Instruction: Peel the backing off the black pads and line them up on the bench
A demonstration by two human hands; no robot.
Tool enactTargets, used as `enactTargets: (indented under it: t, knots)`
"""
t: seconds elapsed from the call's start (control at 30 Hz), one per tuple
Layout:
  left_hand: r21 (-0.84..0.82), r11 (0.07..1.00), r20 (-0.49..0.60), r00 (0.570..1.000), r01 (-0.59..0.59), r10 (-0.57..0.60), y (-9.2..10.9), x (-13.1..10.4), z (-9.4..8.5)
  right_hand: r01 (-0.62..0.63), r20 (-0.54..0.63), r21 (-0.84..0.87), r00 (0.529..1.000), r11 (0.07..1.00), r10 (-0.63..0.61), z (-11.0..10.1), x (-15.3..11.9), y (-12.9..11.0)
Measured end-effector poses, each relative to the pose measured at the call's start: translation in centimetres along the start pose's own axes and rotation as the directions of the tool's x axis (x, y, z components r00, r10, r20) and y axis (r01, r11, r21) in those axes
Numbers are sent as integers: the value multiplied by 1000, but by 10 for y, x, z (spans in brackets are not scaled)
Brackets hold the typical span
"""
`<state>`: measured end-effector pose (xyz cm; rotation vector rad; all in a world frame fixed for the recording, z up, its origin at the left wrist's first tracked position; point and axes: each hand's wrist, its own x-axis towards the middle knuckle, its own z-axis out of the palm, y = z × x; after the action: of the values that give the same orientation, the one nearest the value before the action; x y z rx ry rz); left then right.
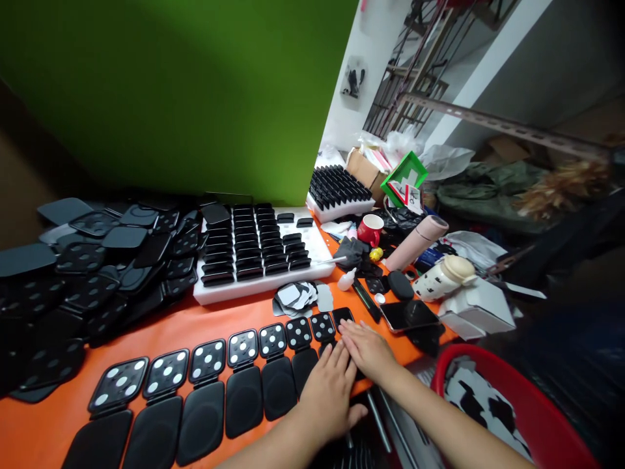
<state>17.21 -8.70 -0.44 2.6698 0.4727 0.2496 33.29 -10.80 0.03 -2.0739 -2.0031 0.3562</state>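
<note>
1. Nearest, to the right of and nearer than the white foam tray, a red basin held black and white pieces.
2. The left hand lay nearer than the tray's right end, palm down, its thumb apart from its outstretched fingers, which reached onto dark pieces at the row's right end.
3. The right hand came in from the right of the tray, its fingers stretched out and meeting the left fingertips; its thumb was hidden, so whether its grip was apart or together could not be told.
4. The row of open black cases ran along the orange tabletop in front of the tray, most upper halves showing pale round dots. The end case, by the right fingertips, looked plain dark.
5. A pile of grey and white flat pieces lay just before the tray's right part.
6. Right of the tray were a black phone, a pink bottle and a red mug.
7. The tray carried ranks of upright black pieces; left of it rose a heap of black cases.
8. A green panel stood behind the tray.
</note>
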Motion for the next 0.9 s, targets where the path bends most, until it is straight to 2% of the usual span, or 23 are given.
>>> enactTargets:
  t: [0.13, 0.23, 0.4, 0.57, 0.73, 0.9]
  knots:
    - [12, 1000, 20, 1000, -12, 11, 1, -1, -1, -20, -9, -4, 1000, 1000, 20, -2, 6, -4]
    - [33, 999, 8, 1000, -24, 24, 2, -2, -2, -51, -18, -7, 999, 999, 51, -12, 16, -8]
    - [40, 999, -11, 1000, -10, 10, 4, -5, -8, -137, -74, -17, 988, 990, 135, -26, 58, -20]
    - [-29, 999, -87, 996, -15, 13, 5, -14, -20, -236, -82, -25, 969, 971, 233, -16, 89, -36]
    - [-76, 997, -144, 990, -21, 10, 0, -39, -28, -256, -30, 47, 966, 966, 257, -21, 87, -28]
    - [-94, 995, -125, 991, 27, -39, -6, -56, -28, -312, -111, 181, 936, 933, 335, -38, 70, -5]
